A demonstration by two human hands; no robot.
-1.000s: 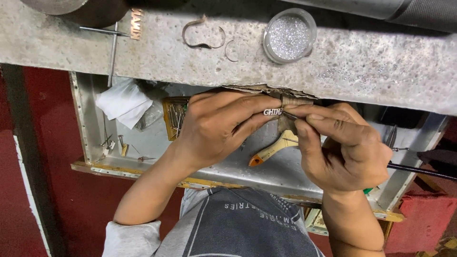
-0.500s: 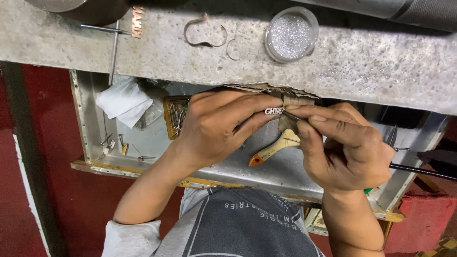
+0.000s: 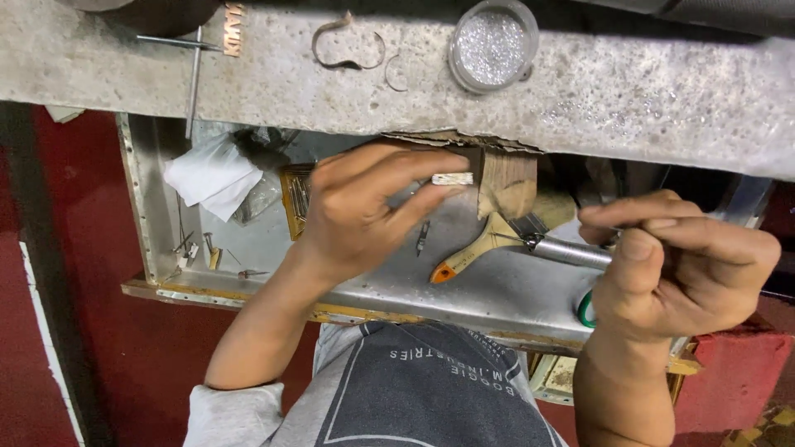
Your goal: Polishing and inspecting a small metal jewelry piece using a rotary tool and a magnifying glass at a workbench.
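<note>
1. The left hand [image 3: 364, 211] pinched a small metal piece [image 3: 452, 178] against a wooden peg [image 3: 507, 184] below the surface [image 3: 662, 91].
2. The right hand [image 3: 679, 265] gripped a metal tool [image 3: 567, 251], apart from the piece.

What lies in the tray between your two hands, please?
In the head view, a wooden-handled brush lies between the left hand and right hand.

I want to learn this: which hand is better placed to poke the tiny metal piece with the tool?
Probably the right. The right hand grips the metal tool, its tip pointing toward the tiny metal piece. The left hand is busy pinching that piece by the wooden block.
</note>
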